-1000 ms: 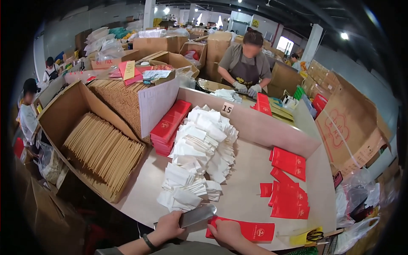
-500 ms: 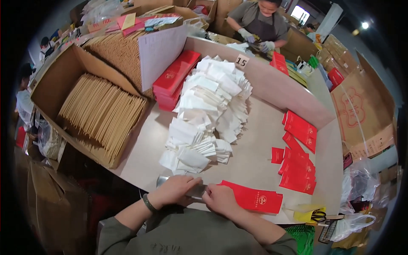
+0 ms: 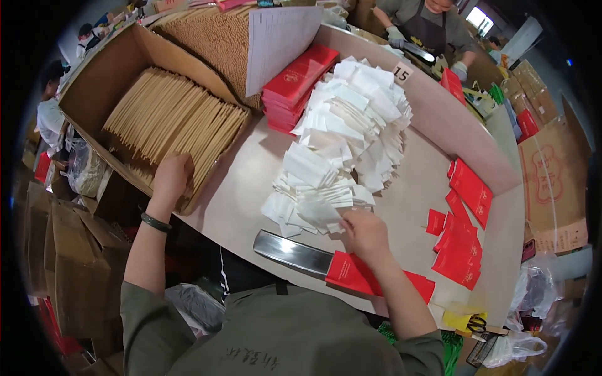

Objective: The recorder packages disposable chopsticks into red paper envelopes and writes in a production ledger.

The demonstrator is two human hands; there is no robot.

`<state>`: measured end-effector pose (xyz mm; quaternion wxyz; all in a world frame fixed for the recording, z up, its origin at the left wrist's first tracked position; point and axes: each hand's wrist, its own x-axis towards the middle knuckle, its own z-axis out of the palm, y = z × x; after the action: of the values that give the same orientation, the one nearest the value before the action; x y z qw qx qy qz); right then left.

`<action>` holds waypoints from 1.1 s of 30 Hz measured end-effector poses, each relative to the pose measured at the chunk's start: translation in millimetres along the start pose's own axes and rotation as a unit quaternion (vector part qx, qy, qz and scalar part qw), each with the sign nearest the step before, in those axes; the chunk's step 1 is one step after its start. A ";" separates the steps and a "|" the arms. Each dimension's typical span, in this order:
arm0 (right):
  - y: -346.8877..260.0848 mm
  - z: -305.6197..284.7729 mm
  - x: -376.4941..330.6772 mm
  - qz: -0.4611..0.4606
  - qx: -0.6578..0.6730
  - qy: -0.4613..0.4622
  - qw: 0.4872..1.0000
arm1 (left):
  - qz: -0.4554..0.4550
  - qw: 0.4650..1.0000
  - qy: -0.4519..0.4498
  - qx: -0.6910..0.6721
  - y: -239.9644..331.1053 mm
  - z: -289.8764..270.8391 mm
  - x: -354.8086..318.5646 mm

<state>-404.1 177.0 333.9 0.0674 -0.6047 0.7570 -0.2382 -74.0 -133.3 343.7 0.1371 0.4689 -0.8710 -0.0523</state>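
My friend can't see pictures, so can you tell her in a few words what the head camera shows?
A person at a table reaches the left hand into a box of thin tan sticks and the right hand to a heap of white papers. A flat metal blade and red envelopes lie near the front edge; another person works across the table.

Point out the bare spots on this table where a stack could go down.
Bare tabletop lies between the cardboard box of tan sticks and the white paper pile. Another patch sits between that pile and the red envelopes. The near edge is crowded by the metal blade.
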 end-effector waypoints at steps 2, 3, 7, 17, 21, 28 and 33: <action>7.6 -6.0 2.4 0.019 -0.019 -0.021 0.999 | -0.007 1.000 -0.001 0.000 6.7 -3.7 3.2; 9.5 -8.2 1.8 0.034 -0.036 -0.038 0.998 | -0.005 1.000 -0.005 -0.003 8.5 -4.6 4.1; 0.3 -21.6 0.7 -0.018 -0.054 -0.008 0.998 | -0.015 1.000 -0.015 0.016 2.8 -2.6 2.9; 15.7 -27.4 -13.6 -0.003 -0.030 -0.015 0.999 | -0.085 0.840 0.161 -0.511 105.5 88.4 -100.7; -17.9 -48.4 -11.2 0.008 0.115 -0.013 0.993 | -0.154 0.758 0.140 -0.619 129.8 93.0 -113.8; -33.6 -11.4 -4.9 -0.042 0.106 -0.268 0.957 | -0.104 0.803 0.024 -0.587 135.9 83.1 -116.4; -49.0 6.3 -28.1 -0.167 0.018 -0.138 0.976 | -0.088 0.770 -0.080 -0.627 135.3 58.6 -124.2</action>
<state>-351.0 194.3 344.8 0.1419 -0.7482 0.6244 -0.1740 -134.6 42.8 293.8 0.3254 0.3476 -0.6078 -0.6355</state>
